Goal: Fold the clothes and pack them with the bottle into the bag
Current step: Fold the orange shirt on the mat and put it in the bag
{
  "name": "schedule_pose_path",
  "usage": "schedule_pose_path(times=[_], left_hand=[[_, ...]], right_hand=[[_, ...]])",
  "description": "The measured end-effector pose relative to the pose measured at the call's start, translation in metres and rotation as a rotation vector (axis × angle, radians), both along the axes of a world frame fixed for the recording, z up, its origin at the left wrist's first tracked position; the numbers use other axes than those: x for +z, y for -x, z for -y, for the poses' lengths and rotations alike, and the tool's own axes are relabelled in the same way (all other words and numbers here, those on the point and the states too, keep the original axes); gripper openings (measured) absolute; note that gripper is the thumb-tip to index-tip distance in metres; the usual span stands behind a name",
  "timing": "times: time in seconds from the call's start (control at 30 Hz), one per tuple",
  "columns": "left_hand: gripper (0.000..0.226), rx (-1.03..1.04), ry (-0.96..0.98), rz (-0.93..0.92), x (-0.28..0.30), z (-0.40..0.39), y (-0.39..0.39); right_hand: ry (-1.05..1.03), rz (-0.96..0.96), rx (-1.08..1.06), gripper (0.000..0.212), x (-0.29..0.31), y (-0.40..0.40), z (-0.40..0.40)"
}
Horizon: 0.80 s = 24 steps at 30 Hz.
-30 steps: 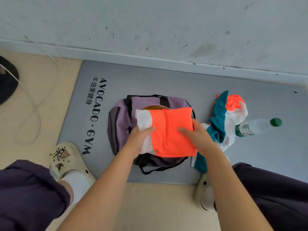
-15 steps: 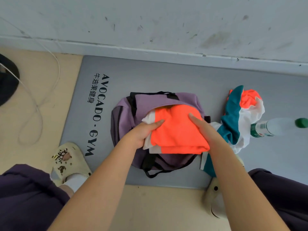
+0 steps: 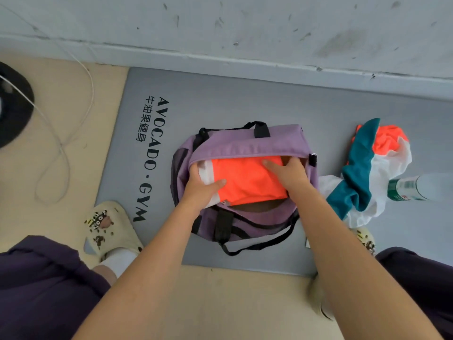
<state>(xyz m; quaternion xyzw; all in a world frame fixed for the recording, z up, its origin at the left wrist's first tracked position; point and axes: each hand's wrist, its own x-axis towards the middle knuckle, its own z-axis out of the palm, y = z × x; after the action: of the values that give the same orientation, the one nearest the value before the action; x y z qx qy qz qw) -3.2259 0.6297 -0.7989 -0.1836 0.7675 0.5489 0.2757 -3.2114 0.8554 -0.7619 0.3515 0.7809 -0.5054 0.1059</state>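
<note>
Since a second ago you have lowered the folded orange garment [image 3: 247,181] from above the purple bag [image 3: 245,146] down into its open mouth, so that its far edge now sits under the bag's upper lip. Your left hand [image 3: 201,187] grips the garment's white end at the bag's left side, thumb laid over the orange cloth and fingers tucked beneath. Your right hand [image 3: 289,171] presses down on the garment's right part, fingers stretched flat and reaching toward the back of the opening. Your hands are apart, one at each end of the bundle.

Taking the bag as your landmark: it lies on the grey gym mat [image 3: 245,101], black handles showing at its far and near sides. To the right of the bag lies a crumpled teal, white and orange garment [image 3: 362,173], unfolded, its near corner close to the bag's right end. Just beyond that garment, further right of the bag, the clear bottle [image 3: 414,187] lies on its side with its green label touching the cloth. Left of the bag, at the mat's near corner, sits your cream clog [image 3: 110,229]. Far to the left of the bag a white cable [image 3: 63,148] loops over the floor.
</note>
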Motion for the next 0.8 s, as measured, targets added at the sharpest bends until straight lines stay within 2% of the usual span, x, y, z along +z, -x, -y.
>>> schedule_pose_path(times=[0.1, 0.17, 0.23, 0.3, 0.37, 0.4, 0.47, 0.53, 0.63, 0.67, 0.73, 0.8], left_hand=[[0.078, -0.047, 0.025, -0.004, -0.004, 0.001, 0.004], [0.074, -0.029, 0.013, -0.043, 0.001, -0.004, 0.01], [0.074, -0.016, -0.009, -0.095, 0.005, -0.012, 0.017], [0.071, 0.011, -0.037, -0.153, 0.01, -0.018, 0.024], [0.068, 0.015, -0.03, -0.198, 0.01, -0.018, 0.028], [0.069, -0.014, 0.008, -0.196, 0.01, -0.016, 0.028], [0.075, -0.164, 0.174, -0.165, 0.009, -0.007, 0.023], [0.084, -0.397, 0.445, -0.174, 0.012, 0.003, 0.014], [0.083, -0.64, 0.735, -0.367, 0.026, 0.016, 0.003], [0.077, -0.693, 0.769, -0.424, 0.033, 0.019, 0.0], [0.06, -0.766, 0.739, -0.478, 0.046, 0.02, -0.002], [0.067, -0.8, 0.584, -0.42, 0.061, 0.016, -0.002]], right_hand=[[-0.015, 0.223, 0.057, 0.078, -0.002, -0.016, -0.014], [0.027, 0.342, 0.211, 0.07, 0.003, -0.022, -0.02], [-0.015, 0.237, 0.293, 0.05, 0.007, -0.02, -0.021], [-0.076, 0.008, 0.216, 0.036, 0.012, -0.015, -0.02], [-0.12, -0.092, 0.132, 0.032, 0.013, -0.011, -0.02], [-0.171, -0.066, 0.154, 0.035, 0.012, -0.01, -0.021], [-0.322, 0.086, 0.306, 0.048, 0.008, -0.015, -0.022], [-0.561, 0.207, 0.513, 0.062, 0.012, -0.023, -0.024], [-0.912, 0.186, 0.766, 0.069, 0.023, -0.032, -0.028], [-0.952, 0.17, 0.822, 0.067, 0.028, -0.033, -0.031], [-0.899, 0.151, 0.883, 0.061, 0.037, -0.033, -0.038], [-0.757, 0.134, 0.909, 0.062, 0.046, -0.028, -0.044]])
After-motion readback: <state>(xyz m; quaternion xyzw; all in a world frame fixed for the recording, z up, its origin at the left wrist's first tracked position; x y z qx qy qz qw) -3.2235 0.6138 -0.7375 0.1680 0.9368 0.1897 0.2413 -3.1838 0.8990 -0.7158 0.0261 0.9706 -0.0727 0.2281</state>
